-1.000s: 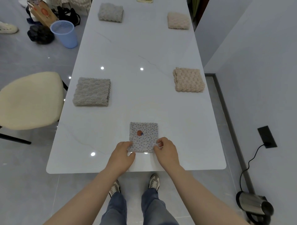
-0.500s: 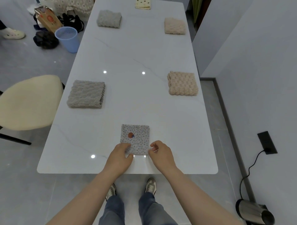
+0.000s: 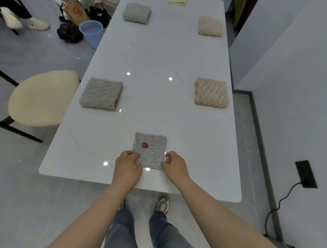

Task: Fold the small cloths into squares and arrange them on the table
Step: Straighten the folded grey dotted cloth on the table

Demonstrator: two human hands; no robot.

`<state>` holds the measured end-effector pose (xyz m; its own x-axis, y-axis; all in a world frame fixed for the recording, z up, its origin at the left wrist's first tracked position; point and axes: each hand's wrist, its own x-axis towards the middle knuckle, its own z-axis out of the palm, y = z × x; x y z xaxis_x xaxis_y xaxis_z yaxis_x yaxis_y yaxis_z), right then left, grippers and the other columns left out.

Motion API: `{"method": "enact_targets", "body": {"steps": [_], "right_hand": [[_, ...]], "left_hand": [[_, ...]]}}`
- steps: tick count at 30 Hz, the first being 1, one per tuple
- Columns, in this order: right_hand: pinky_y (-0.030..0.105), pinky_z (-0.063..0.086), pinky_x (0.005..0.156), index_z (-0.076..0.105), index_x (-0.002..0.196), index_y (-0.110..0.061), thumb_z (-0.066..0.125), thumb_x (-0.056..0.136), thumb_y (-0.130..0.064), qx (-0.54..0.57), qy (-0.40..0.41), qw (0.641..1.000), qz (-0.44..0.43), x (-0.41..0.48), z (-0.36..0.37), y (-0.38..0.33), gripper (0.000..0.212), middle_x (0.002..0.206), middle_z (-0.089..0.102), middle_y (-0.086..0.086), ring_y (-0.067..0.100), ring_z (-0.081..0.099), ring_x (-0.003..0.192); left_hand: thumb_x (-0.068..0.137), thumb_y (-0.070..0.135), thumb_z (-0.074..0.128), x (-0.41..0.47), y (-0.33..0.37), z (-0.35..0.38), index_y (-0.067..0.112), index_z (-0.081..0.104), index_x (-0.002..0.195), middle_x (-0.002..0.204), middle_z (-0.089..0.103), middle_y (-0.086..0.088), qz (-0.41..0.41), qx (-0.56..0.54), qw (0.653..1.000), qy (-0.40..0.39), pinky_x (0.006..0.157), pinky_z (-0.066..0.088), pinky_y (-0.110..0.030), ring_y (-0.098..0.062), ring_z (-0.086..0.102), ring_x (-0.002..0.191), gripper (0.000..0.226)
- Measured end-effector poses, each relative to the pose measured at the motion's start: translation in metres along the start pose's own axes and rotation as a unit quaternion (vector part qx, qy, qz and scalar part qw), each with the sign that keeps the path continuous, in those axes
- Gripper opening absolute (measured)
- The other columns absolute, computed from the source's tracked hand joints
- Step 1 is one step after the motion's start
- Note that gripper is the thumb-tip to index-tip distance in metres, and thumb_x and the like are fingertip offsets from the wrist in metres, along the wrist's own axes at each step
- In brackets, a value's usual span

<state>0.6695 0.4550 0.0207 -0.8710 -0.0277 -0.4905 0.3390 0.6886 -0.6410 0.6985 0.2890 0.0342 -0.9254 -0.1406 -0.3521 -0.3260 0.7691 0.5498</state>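
Standing at the near short end of the table [image 3: 159,53], we hold the dotted cloth [image 3: 150,150] flat on the top, folded to a near square. Its slightly longer sides run away from us along the table's length, turned a little clockwise against the table's edge. An orange round mark [image 3: 144,145] sits in its far left quarter. Our left hand [image 3: 128,167] lies at the near left corner, fingers curled and pinching the left edge. Our right hand [image 3: 174,165] is curled at the near right corner, thumb on the cloth and fingertips at the right edge. The cloth lies between the two hands and just beyond them, near the table's front edge and about midway across it. Bare top lies open on both sides of it and ahead. Farther up, a grey folded cloth [image 3: 101,93] lies by the left edge and a beige folded cloth [image 3: 211,93] by the right edge, both well apart from the dotted cloth. A second grey cloth [image 3: 137,13], a second beige cloth [image 3: 210,26] and a pale yellow cloth [image 3: 176,1] lie near the far end. A cream chair [image 3: 42,97] stands beside the left edge, and a wall [image 3: 292,70] runs close along the right.
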Motion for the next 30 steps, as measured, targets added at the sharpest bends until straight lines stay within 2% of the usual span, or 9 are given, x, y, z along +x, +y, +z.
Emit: {"method": "enact_targets", "body": {"steps": [4,14,17,20,25,30], "right_hand": [[0.023,0.040,0.070,0.055,0.118,-0.006,0.053,0.089,-0.013,-0.003,0.013,1.000,0.009,0.003,0.010,-0.003,0.029,0.092,0.055,0.000,0.012,0.052,0.084],[0.021,0.036,0.059,0.054,0.112,-0.005,0.057,0.089,-0.012,0.008,0.017,0.999,0.037,-0.005,0.018,0.000,0.025,0.085,0.054,0.000,0.013,0.051,0.080],[0.013,0.033,0.055,0.054,0.111,-0.006,0.057,0.089,-0.012,0.008,0.020,0.999,0.040,-0.006,0.018,0.001,0.023,0.079,0.051,-0.004,0.013,0.051,0.079],[0.010,0.032,0.055,0.055,0.110,-0.005,0.057,0.089,-0.012,0.007,0.021,0.999,0.043,-0.007,0.020,0.000,0.023,0.083,0.053,-0.001,0.013,0.052,0.080],[0.009,0.032,0.055,0.055,0.110,-0.006,0.057,0.088,-0.011,0.008,0.015,0.999,0.050,-0.010,0.022,0.000,0.023,0.072,0.046,-0.010,0.013,0.051,0.079],[0.009,0.032,0.055,0.055,0.110,-0.007,0.057,0.089,-0.012,0.008,0.015,0.998,0.055,-0.014,0.023,0.000,0.023,0.071,0.046,-0.012,0.013,0.051,0.078]], "left_hand": [[0.090,0.011,0.053,0.003,-0.005,0.000,0.005,0.053,0.130,0.137,0.043,-0.014,-0.007,0.002,1.000,-0.028,0.103,0.032,-0.029,-0.028,0.045,0.123,0.041],[0.089,0.010,0.054,-0.002,-0.014,0.000,0.004,0.052,0.131,0.138,0.042,-0.015,0.007,-0.016,0.999,-0.047,0.105,0.033,-0.029,-0.027,0.046,0.123,0.042],[0.090,0.011,0.054,-0.002,-0.014,-0.001,0.003,0.052,0.131,0.138,0.042,-0.014,0.011,-0.020,0.998,-0.053,0.104,0.033,-0.028,-0.027,0.046,0.124,0.042],[0.091,0.010,0.053,-0.004,-0.016,0.000,0.004,0.051,0.131,0.138,0.042,-0.013,0.013,-0.020,0.998,-0.054,0.103,0.032,-0.025,-0.025,0.045,0.124,0.041],[0.090,0.009,0.053,-0.005,-0.021,0.000,0.005,0.051,0.132,0.138,0.043,-0.012,0.010,-0.027,0.998,-0.056,0.100,0.029,-0.019,-0.023,0.045,0.124,0.042],[0.090,0.009,0.052,-0.005,-0.025,0.000,0.006,0.052,0.132,0.137,0.044,-0.009,0.008,-0.029,0.998,-0.057,0.097,0.026,-0.015,-0.021,0.046,0.123,0.042]]}}
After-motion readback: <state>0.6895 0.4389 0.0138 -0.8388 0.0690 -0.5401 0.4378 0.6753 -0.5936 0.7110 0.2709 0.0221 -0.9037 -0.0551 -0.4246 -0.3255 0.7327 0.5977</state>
